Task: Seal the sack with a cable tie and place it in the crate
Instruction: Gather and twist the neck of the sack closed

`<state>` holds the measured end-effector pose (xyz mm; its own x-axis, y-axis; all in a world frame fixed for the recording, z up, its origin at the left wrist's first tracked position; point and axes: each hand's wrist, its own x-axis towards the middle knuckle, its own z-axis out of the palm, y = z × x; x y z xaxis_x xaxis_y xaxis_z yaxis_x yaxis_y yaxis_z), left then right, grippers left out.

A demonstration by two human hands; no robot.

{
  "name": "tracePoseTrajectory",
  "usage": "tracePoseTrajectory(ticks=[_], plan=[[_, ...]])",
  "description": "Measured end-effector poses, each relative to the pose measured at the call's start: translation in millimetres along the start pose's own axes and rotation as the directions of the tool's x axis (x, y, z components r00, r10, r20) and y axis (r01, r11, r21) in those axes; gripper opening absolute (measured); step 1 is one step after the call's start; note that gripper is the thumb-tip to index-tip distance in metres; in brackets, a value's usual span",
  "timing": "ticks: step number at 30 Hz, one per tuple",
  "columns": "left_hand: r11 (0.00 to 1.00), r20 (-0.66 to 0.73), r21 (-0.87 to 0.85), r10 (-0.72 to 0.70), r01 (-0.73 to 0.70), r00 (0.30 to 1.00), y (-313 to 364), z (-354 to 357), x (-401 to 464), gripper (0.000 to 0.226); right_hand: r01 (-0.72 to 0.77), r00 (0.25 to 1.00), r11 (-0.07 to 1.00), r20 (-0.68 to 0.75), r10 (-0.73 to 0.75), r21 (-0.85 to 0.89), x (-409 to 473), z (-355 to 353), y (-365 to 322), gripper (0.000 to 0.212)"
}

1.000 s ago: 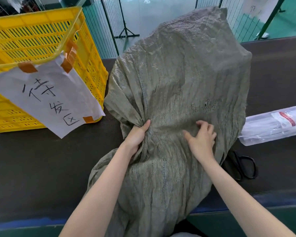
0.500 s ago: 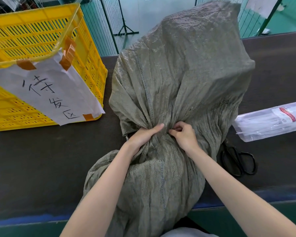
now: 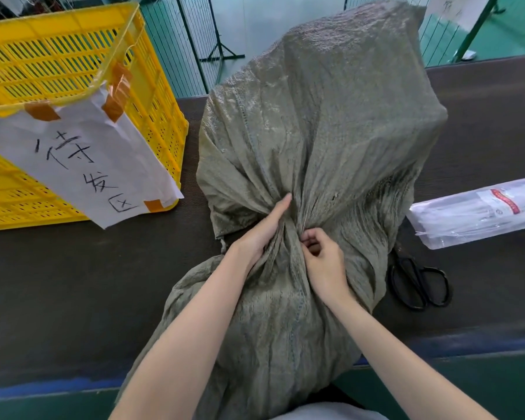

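Observation:
A large grey-green woven sack point(image 3: 322, 116) lies on the dark table, its filled body away from me and its loose mouth hanging toward me over the table edge. The cloth is bunched into a neck in the middle. My left hand point(image 3: 264, 228) wraps the left side of that neck. On the neck's right side, my right hand point(image 3: 320, 257) pinches the gathered cloth. The yellow slatted crate point(image 3: 152, 95) stands at the left with a handwritten paper sheet point(image 3: 88, 165) taped to its rim. A clear bag of white cable ties point(image 3: 479, 210) lies at the right.
Black scissors point(image 3: 419, 283) lie on the table to the right of the sack, below the cable tie bag. The dark table point(image 3: 58, 283) has a blue front edge. Green fencing and a stand are behind the table.
My right hand has slid left across the sack to meet the left hand. The cloth between them has gathered from a flat spread into a tight neck.

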<state>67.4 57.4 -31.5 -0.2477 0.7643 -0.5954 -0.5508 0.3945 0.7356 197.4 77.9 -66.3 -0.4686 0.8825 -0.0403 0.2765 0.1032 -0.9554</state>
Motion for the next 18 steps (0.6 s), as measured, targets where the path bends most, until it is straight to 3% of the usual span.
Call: tracePoseTrajectory(ticks=[6, 11, 14, 18], plan=[[0.938, -0.032, 0.339, -0.072, 0.079, 0.997, 10, 10, 3, 0.022, 0.091, 0.995, 0.996, -0.026, -0.092, -0.022, -14, 1, -4, 0.013], [0.953, -0.160, 0.290, -0.043, 0.089, 0.986, 10, 18, 5, 0.015, 0.078, 0.997, 0.997, 0.021, -0.078, -0.013, -19, -3, 0, 0.022], [0.971, -0.212, 0.237, 0.009, 0.042, 0.977, 7, 22, 4, 0.022, 0.029, 0.999, 0.998, 0.040, -0.031, 0.055, -16, -13, -5, 0.021], [0.983, -0.228, 0.182, 0.054, -0.012, 0.972, 5, 17, 5, 0.029, 0.033, 0.997, 0.996, -0.079, -0.027, 0.078, -6, -33, -10, 0.021]])
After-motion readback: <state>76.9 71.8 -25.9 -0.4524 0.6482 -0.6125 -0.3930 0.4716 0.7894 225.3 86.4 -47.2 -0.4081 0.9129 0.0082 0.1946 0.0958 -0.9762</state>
